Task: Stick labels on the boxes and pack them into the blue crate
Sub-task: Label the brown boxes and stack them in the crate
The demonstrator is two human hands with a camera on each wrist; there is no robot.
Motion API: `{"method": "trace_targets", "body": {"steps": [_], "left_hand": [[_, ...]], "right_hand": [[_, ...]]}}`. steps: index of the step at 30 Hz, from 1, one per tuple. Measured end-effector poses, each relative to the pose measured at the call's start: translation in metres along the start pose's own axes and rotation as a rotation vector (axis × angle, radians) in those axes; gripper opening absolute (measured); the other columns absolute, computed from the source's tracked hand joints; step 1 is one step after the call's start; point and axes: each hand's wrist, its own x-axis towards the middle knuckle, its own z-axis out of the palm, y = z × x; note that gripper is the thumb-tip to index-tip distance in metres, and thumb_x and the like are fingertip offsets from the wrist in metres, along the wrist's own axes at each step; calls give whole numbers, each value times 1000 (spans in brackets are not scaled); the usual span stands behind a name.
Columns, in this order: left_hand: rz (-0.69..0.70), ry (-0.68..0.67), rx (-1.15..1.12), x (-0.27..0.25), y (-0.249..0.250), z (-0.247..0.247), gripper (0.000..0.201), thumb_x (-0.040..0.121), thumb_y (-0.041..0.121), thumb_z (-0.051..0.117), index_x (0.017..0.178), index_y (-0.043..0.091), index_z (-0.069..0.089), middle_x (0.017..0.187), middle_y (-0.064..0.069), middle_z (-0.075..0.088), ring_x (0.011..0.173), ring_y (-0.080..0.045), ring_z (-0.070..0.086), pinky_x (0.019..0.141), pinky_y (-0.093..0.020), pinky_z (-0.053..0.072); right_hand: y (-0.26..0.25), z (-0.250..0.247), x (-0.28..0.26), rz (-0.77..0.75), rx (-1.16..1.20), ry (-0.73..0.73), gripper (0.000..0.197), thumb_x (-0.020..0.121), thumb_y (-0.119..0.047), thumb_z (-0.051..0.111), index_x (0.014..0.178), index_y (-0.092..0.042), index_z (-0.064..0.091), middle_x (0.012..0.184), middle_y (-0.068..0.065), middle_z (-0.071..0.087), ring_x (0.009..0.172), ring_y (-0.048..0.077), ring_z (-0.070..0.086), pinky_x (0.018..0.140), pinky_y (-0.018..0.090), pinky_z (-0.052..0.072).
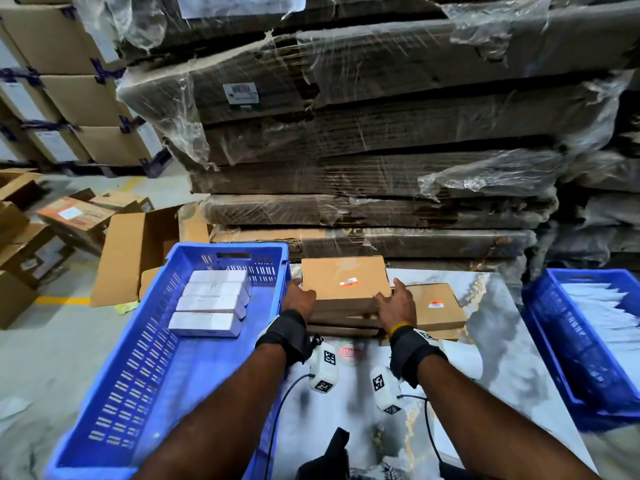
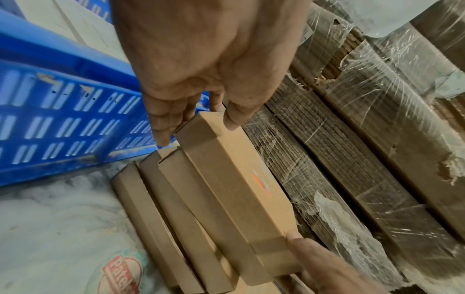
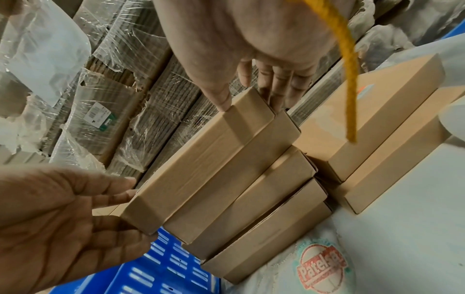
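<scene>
Fingers (image 2: 161, 127) of left hand (image 1: 300, 299) and right hand (image 1: 396, 304) pinching opposite ends of flat brown labelled cardboard box (image 1: 346, 282), topmost on stack, right of blue slotted plastic crate (image 1: 114, 393) holding white boxes (image 1: 211, 303)

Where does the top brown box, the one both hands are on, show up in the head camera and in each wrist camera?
Head: top brown box sits centre frame, atop the stack, left hand and right hand at its ends.
Left wrist: box runs diagonally down the centre, below the hand.
Right wrist: box lies centre, its taped long side facing the camera.
Shared landmark: the blue crate beside the stack.
</scene>
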Motion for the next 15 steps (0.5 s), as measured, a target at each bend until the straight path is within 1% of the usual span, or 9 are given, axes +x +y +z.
{"method": "trace_targets", "body": {"steps": [2, 4, 6, 7, 8, 10, 12, 14, 15], "left_hand": [[16, 17, 2, -1, 0, -1, 52, 86, 9, 53, 137, 12, 46, 122, -15, 63, 104, -34, 63, 93, -39, 53], [25, 48, -22, -1, -1, -1, 50, 87, 7, 53, 136, 13, 47, 117, -17, 63, 99, -36, 63, 87, -40, 54], [15, 39, -95, -2, -3, 0, 52, 84, 5, 51, 134, 17, 47, 108, -19, 65, 83, -34, 63, 69, -41, 56], [-6, 18, -151, -6, -2, -1, 51, 83, 4, 49, 131, 21, 47, 107, -18, 65, 80, -33, 62, 60, -37, 53], [-30, -2, -204, -11, -2, -1, 49, 83, 3, 47, 126, 25, 47, 109, -17, 65, 84, -34, 62, 56, -34, 51], [-36, -20, -300, -29, 5, -4, 47, 86, -2, 46, 124, 26, 44, 111, -13, 63, 91, -32, 62, 55, -30, 50], [-15, -69, -332, -43, 6, -5, 54, 88, -7, 45, 130, 27, 41, 104, -12, 58, 78, -25, 57, 52, -27, 47], [-10, -145, -350, -57, 5, -7, 64, 87, -12, 44, 134, 31, 37, 90, -10, 52, 61, -17, 50, 46, -25, 44], [-6, -180, -350, -64, 4, -7, 69, 86, -15, 44, 135, 32, 35, 86, -9, 50, 56, -15, 49, 43, -24, 44]], "right_hand": [[0, -1, 2, -2, -18, -10, 53, 93, -22, 59, 142, -8, 44, 133, 21, 51, 119, 35, 52, 98, 35, 43], [-1, -1, 3, 5, -17, -7, 52, 92, -23, 59, 141, -9, 47, 131, 21, 53, 116, 36, 54, 96, 34, 43], [-1, -2, 2, 12, 5, 6, 52, 91, -23, 60, 140, -10, 48, 129, 21, 54, 114, 37, 55, 96, 35, 44], [-1, -3, 1, 18, 18, 13, 52, 90, -23, 61, 139, -10, 50, 127, 21, 54, 113, 37, 56, 95, 36, 45], [0, -4, -1, 17, 36, 23, 52, 88, -23, 61, 137, -11, 51, 126, 20, 55, 111, 37, 56, 95, 37, 46], [2, -6, -4, 19, 68, 42, 51, 85, -23, 62, 134, -13, 53, 124, 18, 55, 110, 37, 55, 94, 39, 48], [6, -9, -6, 16, 97, 86, 50, 82, -21, 64, 131, -17, 52, 123, 16, 54, 111, 35, 52, 94, 40, 47], [9, -14, -9, 17, 155, 118, 50, 81, -17, 64, 129, -19, 51, 122, 15, 52, 108, 32, 51, 89, 36, 46], [11, -18, -11, 20, 196, 121, 50, 81, -15, 64, 129, -19, 50, 121, 15, 51, 105, 30, 50, 85, 33, 44]]}}
